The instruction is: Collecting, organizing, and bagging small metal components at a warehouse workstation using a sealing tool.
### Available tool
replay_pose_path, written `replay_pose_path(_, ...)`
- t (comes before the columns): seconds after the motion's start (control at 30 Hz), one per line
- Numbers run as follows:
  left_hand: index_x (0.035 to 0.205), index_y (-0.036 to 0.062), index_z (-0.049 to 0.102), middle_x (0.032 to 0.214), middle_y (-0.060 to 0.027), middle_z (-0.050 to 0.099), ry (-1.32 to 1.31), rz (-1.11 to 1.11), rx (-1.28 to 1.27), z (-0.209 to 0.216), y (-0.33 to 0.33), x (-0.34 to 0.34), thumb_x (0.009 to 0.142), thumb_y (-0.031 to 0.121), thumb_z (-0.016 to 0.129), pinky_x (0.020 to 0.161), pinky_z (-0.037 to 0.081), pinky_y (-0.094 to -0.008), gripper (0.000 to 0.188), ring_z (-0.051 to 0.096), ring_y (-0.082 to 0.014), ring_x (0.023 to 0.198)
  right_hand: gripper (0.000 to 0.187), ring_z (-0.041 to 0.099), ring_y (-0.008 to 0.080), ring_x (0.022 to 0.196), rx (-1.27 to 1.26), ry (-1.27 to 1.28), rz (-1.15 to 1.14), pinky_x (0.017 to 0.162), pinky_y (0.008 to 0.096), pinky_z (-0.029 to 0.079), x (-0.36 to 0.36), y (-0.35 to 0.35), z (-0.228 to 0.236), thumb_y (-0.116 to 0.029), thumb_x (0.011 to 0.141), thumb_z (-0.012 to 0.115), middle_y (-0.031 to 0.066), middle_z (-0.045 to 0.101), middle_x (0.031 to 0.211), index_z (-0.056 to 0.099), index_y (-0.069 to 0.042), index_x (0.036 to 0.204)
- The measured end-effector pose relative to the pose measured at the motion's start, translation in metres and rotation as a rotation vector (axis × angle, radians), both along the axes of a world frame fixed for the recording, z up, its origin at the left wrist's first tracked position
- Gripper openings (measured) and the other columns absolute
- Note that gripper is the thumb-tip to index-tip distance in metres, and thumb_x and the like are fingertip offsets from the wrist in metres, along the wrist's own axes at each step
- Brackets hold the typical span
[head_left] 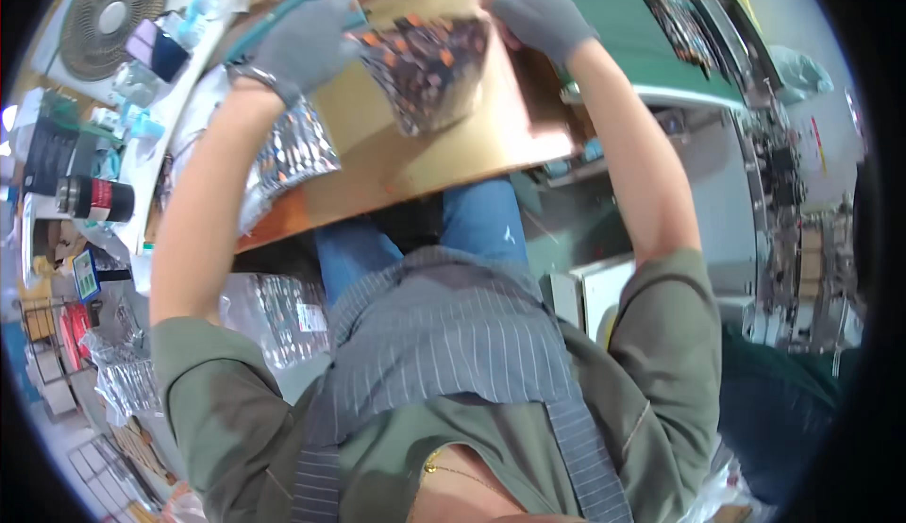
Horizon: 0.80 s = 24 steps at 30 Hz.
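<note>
A clear plastic bag (429,70) of small dark and orange pieces hangs tilted over the cardboard-brown work surface (377,169). My left hand (307,46), in a grey glove, is closed at the bag's left edge; its fingertips are partly hidden. Along that same hand runs a long teal strip-like object (260,32), and whether I grip it too is unclear. At the bag's upper right, my grey-gloved right hand (543,13) is closed on the edge. Beside my left wrist lies a shiny packed bag (293,150) of small pieces.
A green conveyor-like surface (613,8) at the right carries a dark strip of pieces (675,27). At the left stand a fan (113,13), a phone (158,49) and a black bottle (94,199). More packed bags (278,315) sit below the table's left side.
</note>
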<state>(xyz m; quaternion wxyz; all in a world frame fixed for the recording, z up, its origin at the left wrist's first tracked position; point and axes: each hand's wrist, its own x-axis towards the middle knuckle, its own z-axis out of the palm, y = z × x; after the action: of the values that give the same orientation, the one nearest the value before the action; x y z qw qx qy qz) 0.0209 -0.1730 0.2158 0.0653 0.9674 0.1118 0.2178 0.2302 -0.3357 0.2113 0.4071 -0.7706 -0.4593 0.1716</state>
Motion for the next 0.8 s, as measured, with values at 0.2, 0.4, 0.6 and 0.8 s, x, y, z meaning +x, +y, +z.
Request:
replay_pose_path(0.2, 0.092, -0.0001, 0.062, 0.07, -0.0119, 0.064, 0.336, 0.14, -0.312, -0.006, 0.012, -0.002, 0.082, 0.016, 0.055, 0.058, 0.048, -0.0319, 0.02, 0.061, -0.0196, 0.057, 0.014, 0.053, 0.0099, 0.049, 0.105, 0.215, 0.036, 0.046, 0.0243, 0.044, -0.002, 0.0, -0.008, -0.011, 0.082, 0.052, 0.005, 0.057, 0.061, 0.062, -0.001, 0.081)
replay_pose_path(0.4, 0.102, -0.0042, 0.063, 0.068, -0.004, 0.061, 0.098, -0.065, -0.925, 0.052, -0.022, -0.034, 0.088, 0.014, 0.051, 0.045, 0.041, -0.0186, 0.026, 0.053, -0.0046, 0.052, 0.044, 0.061, 0.0216, 0.079, 0.568, -0.594, 0.148, 0.068, 0.0319, 0.049, -0.047, -0.016, 0.041, -0.036, 0.082, 0.064, 0.0117, 0.062, 0.09, 0.056, 0.001, 0.105)
replay_pose_path(0.6, 0.11, -0.0021, 0.06, 0.086, -0.0054, 0.063, -0.334, -0.232, -0.928, 0.047, -0.009, -0.034, 0.081, 0.017, 0.066, 0.068, 0.049, -0.0229, 0.035, 0.06, -0.0085, 0.077, 0.028, 0.047, 0.0241, 0.047, 0.439, -0.454, 0.339, 0.05, 0.0308, 0.041, -0.062, 0.034, 0.0, -0.025, 0.09, 0.058, 0.0095, 0.05, 0.055, 0.055, -0.001, 0.076)
replay_pose_path(0.8, 0.103, 0.0024, 0.065, 0.092, -0.0053, 0.066, -0.014, 0.232, -1.344, -0.096, 0.042, -0.042, 0.067, 0.025, 0.08, 0.082, 0.046, -0.0275, 0.045, 0.06, -0.0124, 0.086, 0.034, 0.058, 0.0308, 0.06, 0.218, -0.585, 0.149, 0.057, 0.039, 0.044, -0.051, 0.164, -0.06, -0.036, 0.082, 0.063, 0.0171, 0.058, 0.064, 0.059, -0.004, 0.076)
